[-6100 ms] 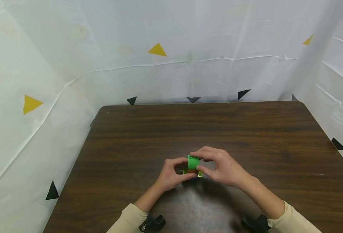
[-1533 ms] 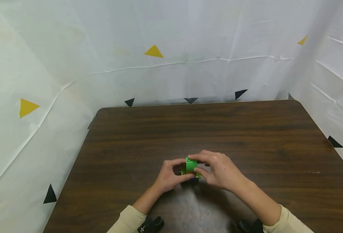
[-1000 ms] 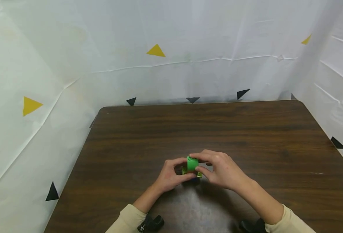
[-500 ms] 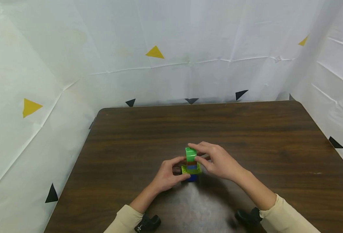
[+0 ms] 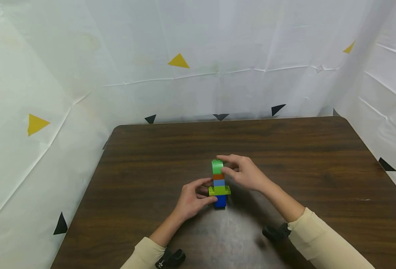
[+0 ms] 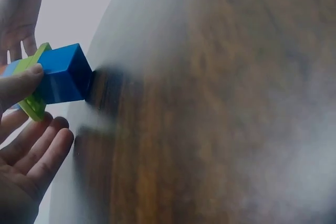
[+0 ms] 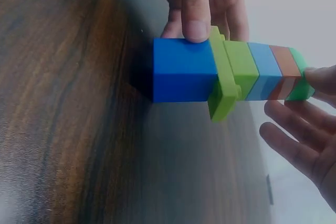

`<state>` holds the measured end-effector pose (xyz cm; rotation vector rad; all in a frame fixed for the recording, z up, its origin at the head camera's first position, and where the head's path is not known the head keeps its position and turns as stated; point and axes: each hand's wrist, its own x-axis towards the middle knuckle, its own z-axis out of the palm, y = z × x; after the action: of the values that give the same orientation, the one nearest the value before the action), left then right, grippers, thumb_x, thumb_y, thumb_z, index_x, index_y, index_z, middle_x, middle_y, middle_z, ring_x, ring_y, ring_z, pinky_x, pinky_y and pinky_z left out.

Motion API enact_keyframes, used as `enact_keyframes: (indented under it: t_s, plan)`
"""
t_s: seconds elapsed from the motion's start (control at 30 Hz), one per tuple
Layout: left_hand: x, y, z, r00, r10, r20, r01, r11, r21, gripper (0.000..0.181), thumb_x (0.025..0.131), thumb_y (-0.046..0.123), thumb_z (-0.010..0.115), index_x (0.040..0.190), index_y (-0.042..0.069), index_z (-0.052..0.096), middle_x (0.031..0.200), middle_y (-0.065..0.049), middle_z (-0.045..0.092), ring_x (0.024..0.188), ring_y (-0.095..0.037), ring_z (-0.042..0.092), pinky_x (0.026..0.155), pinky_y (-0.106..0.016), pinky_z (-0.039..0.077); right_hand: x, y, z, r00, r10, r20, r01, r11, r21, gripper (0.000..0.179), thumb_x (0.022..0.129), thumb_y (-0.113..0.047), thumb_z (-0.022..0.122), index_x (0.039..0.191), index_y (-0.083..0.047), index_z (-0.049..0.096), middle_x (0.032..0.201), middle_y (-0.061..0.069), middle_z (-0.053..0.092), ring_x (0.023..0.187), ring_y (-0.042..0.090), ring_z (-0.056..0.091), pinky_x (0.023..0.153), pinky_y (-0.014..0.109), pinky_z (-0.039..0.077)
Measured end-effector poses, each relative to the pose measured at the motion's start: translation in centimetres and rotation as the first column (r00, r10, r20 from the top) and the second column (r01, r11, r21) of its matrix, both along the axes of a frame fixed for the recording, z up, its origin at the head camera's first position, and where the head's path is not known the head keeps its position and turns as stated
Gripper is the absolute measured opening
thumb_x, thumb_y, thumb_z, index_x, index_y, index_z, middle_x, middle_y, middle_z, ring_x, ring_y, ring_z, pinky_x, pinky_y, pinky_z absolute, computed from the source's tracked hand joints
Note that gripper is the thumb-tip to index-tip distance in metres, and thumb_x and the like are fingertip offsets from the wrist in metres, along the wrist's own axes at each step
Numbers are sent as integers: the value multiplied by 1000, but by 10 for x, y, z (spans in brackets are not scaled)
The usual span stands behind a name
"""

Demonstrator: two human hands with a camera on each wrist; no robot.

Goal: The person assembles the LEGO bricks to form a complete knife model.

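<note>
A tower of toy building bricks rises near the table's front middle. From the bottom come a dark blue brick, a wider lime plate, a lime brick, a light blue brick, a brown brick and a rounded green brick. My left hand grips the tower low down, thumb on the dark blue brick by the lime plate, fingers behind. My right hand pinches the green brick, its thumb on the curved face.
The dark wooden table extends to both sides and behind the tower. White sheeting with yellow and black triangles encloses its back and sides. Black wrist devices sit below the sleeves.
The right hand has moved up and away with the tower's top, and the tower shows much longer. The left hand has shifted slightly left; the lower bricks have come into clear view.
</note>
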<state>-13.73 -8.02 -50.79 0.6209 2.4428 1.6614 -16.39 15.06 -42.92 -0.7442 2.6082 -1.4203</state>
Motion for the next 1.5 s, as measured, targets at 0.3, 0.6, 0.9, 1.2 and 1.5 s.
enact_keyframes:
  t_s: [0.3, 0.6, 0.9, 1.2, 1.5]
  plan:
    - [-2, 2, 0, 999, 52, -15, -52, 999, -2, 43, 78, 22, 86, 117, 15, 69, 110, 0, 69, 88, -13, 68, 69, -25, 56, -13, 2, -7, 993, -25, 118, 29, 999, -31, 42, 98, -14, 61, 138, -3, 55, 117, 17, 66, 92, 27, 69, 72, 36, 56]
    - [-2, 4, 1, 998, 58, -10, -58, 998, -19, 38, 80, 25, 84, 113, 14, 71, 111, 0, 69, 88, -13, 68, 69, -24, 56, -17, 2, -11, 982, -42, 183, 54, 997, -61, 41, 99, -15, 60, 138, -3, 54, 119, 18, 65, 93, 27, 68, 72, 41, 57]
    - [0, 5, 2, 998, 65, -12, -65, 997, -51, 37, 81, 26, 83, 113, 13, 72, 108, 0, 69, 86, -10, 67, 67, -24, 55, -21, 1, -20, 978, -69, 198, 77, 997, -31, 42, 100, -16, 59, 139, -2, 54, 125, 19, 57, 91, 27, 68, 73, 42, 57]
    - [-2, 6, 1, 994, 73, -82, -80, 993, -90, 34, 81, 28, 83, 110, 13, 75, 99, 4, 69, 77, -8, 64, 64, -25, 53, -25, 0, -27, 971, -94, 219, 105, 994, -39, 41, 100, -18, 59, 137, -2, 55, 132, 23, 56, 80, 25, 70, 72, 46, 57]
    - [-3, 7, 2, 989, 79, -126, -95, 987, -128, 34, 82, 30, 81, 111, 12, 75, 95, 4, 70, 70, -7, 60, 61, -25, 49, -28, -3, -33, 966, -155, 207, 166, 986, -34, 34, 99, -17, 61, 129, 0, 62, 111, 20, 68, 77, 31, 69, 65, 42, 56]
